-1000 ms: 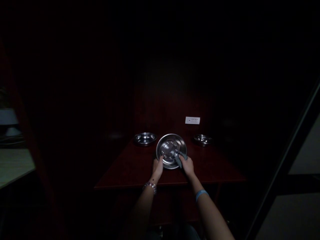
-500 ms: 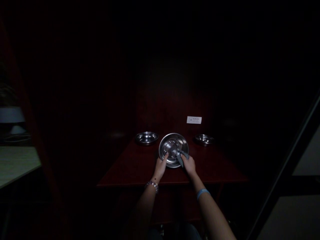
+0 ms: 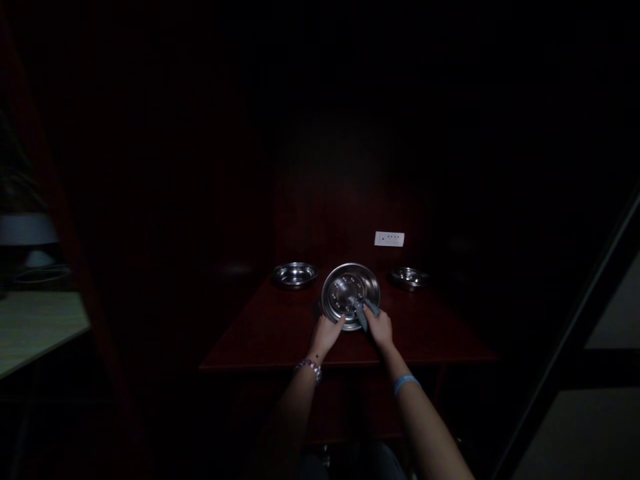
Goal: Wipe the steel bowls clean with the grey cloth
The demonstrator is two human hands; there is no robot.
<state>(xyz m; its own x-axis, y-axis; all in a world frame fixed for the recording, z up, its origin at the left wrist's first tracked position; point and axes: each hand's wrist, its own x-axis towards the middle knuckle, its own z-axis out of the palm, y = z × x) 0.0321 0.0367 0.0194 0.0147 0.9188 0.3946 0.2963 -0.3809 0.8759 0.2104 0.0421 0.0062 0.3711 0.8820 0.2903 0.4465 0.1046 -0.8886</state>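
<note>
A round stainless steel basin [image 3: 344,291] is held tilted above the table, its inside turned towards me. A ring of small bright dots shows on its bottom. My left hand [image 3: 327,335] grips the lower left of the rim, thumb on the inner side and fingers hidden behind. In my right hand [image 3: 379,327] is a bunched grey cloth [image 3: 361,319], pressed against the lower right of the basin's inside. The fingers of that hand are closed around the cloth.
Another steel basin [image 3: 295,275] stands at the back left of the dark red table [image 3: 250,347], and a smaller steel bowl [image 3: 409,279] at the back right. A white socket panel [image 3: 389,239] is on the back wall. Further left is a light wooden tabletop [image 3: 40,327].
The basin has shifted slightly right and up in view. My left thumb has moved from the basin's bottom down towards its rim. My right hand keeps the cloth against the inside.
</note>
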